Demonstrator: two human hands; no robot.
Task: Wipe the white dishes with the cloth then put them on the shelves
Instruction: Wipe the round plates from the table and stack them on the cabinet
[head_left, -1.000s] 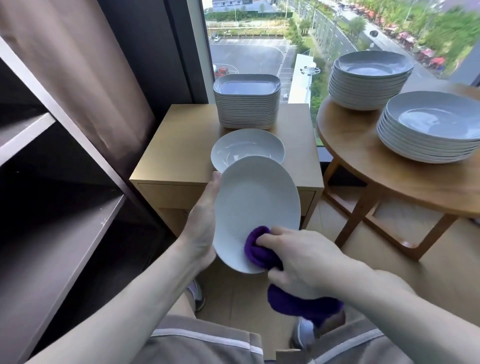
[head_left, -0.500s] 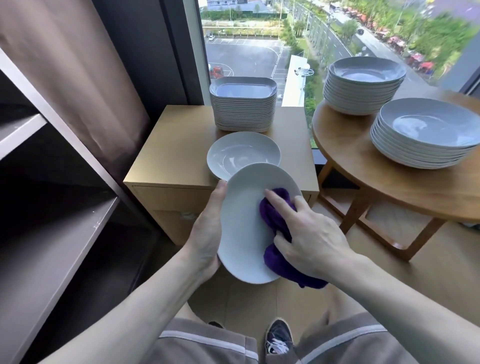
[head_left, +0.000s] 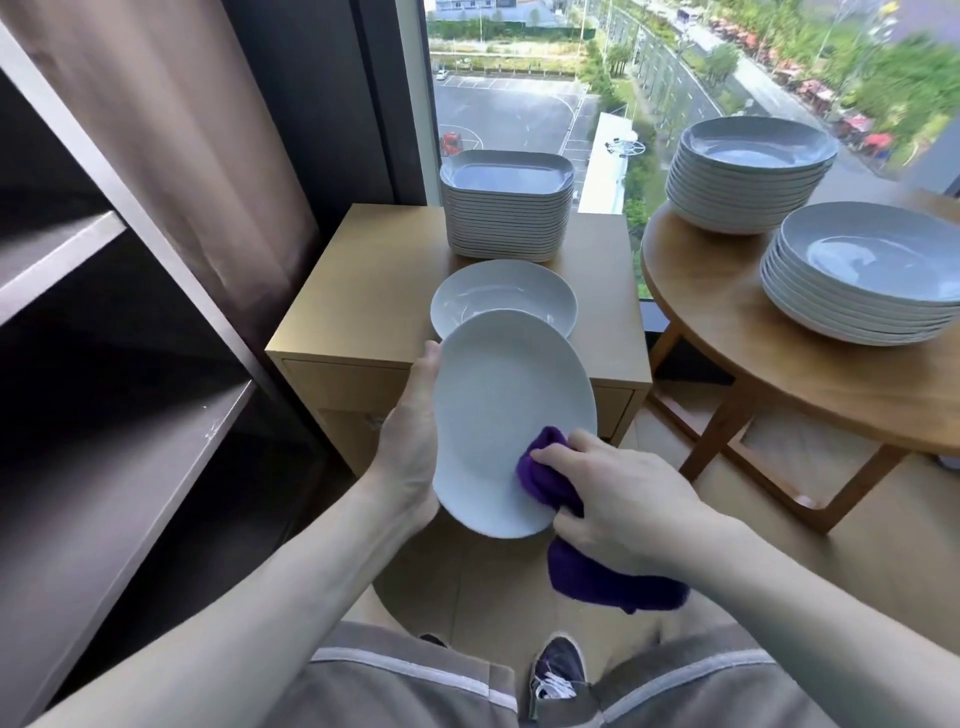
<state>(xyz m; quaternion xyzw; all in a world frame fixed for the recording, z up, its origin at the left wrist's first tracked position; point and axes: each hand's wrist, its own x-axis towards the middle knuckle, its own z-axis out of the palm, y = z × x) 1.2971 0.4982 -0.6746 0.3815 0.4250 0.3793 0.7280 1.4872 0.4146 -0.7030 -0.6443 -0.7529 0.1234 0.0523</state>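
A white oval dish (head_left: 498, 405) is tilted toward me in the air in front of the low cabinet. My left hand (head_left: 413, 441) grips its left rim, thumb on the edge and fingers hidden behind it. My right hand (head_left: 618, 499) holds a bunched purple cloth (head_left: 545, 473) and presses it against the dish's lower right part; the rest of the cloth hangs below the hand. Grey shelves (head_left: 130, 467) stand at the left.
On the wooden cabinet (head_left: 363, 280) lie a single white bowl (head_left: 498, 296) and a stack of squarish plates (head_left: 506, 208). A round wooden table (head_left: 727, 332) at the right carries two stacks of round dishes (head_left: 748, 171) (head_left: 862, 270). A window is behind.
The cloth and my right hand slid from the dish's upper right down to its lower right. My left hand keeps the same grip on the rim.
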